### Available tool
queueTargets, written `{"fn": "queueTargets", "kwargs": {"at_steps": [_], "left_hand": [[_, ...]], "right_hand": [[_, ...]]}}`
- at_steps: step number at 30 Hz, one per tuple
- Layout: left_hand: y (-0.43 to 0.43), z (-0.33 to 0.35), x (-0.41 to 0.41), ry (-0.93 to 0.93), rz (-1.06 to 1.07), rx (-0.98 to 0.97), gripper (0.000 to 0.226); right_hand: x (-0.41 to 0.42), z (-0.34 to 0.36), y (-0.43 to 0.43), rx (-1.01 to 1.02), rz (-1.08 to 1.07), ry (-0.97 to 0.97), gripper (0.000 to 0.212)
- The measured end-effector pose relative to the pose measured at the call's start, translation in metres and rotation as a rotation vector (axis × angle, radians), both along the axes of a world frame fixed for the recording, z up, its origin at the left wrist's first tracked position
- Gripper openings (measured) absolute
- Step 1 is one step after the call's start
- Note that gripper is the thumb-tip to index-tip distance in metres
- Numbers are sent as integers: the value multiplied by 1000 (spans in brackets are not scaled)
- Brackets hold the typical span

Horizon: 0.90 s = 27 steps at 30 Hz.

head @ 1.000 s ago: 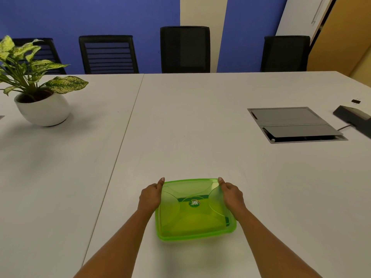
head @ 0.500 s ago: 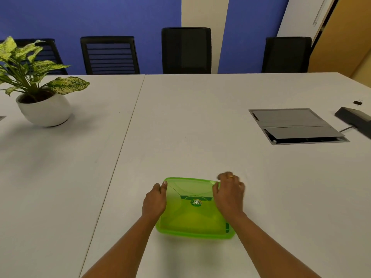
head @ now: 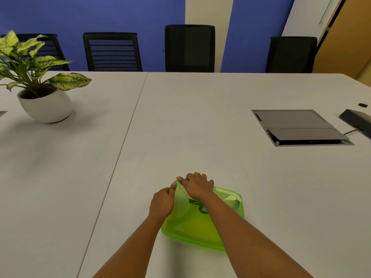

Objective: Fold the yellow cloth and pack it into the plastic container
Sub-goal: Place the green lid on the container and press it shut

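1. Over the last second the right hand [head: 197, 187] had crossed from the far right corner of the green plastic container [head: 202, 217] to its far left corner, pressing on the lid there.
2. The left hand [head: 162, 203] stayed on the left edge; its grip sat closed against the rim.
3. The right grip lay flat, fingers together, holding nothing.
4. The container had turned slightly on the worktop [head: 180, 127].
5. The yellow cloth was not clearly visible; the lid was probably being sealed.
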<state>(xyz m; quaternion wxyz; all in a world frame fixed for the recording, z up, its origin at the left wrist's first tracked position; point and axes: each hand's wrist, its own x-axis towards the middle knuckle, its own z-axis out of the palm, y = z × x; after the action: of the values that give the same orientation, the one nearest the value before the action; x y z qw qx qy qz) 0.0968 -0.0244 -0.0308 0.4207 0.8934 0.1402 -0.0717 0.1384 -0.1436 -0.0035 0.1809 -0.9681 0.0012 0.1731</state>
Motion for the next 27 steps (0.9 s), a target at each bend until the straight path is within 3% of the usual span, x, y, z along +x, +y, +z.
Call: {"fn": "queueTargets", "kwargs": {"at_steps": [10, 27], "left_hand": [[2, -4, -1, -33, 14, 26, 55], [-3, 2, -4, 20, 64, 16, 55]], "right_hand": [[-4, -6, 3, 31, -100, -64, 58], [-4, -3, 1, 61, -55, -91, 52]]}}
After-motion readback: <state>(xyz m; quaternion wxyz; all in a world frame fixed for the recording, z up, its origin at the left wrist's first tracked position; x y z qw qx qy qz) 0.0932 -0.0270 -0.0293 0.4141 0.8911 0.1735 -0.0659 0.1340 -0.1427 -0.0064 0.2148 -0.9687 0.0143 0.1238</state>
